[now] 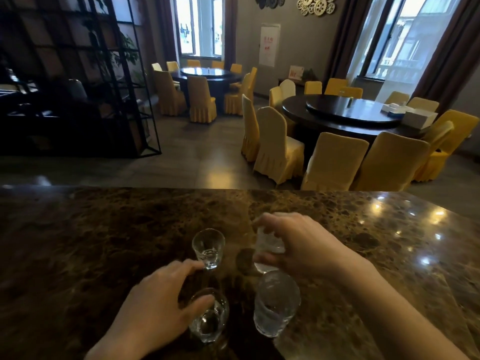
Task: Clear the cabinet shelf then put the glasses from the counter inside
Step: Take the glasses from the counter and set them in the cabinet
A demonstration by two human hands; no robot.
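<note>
Several clear glasses stand on the dark marble counter [104, 242]. My right hand [298, 245] is closed around the far right glass [267, 245], fingers over its top and thumb under its base. The near right glass [276, 305] stands just below that hand. My left hand [158, 305] lies spread between the two left glasses. Its index fingertip touches the base of the far left glass [208, 246] and its thumb rests on the rim of the near left glass [209, 320]. It has neither glass in a grip. No cabinet is in view.
Beyond the counter's far edge is a dining room. A round dark table [345, 113] ringed by yellow-covered chairs [335, 162] stands at right and another set at the back [207, 74]. A black metal shelf frame [78, 81] stands at left.
</note>
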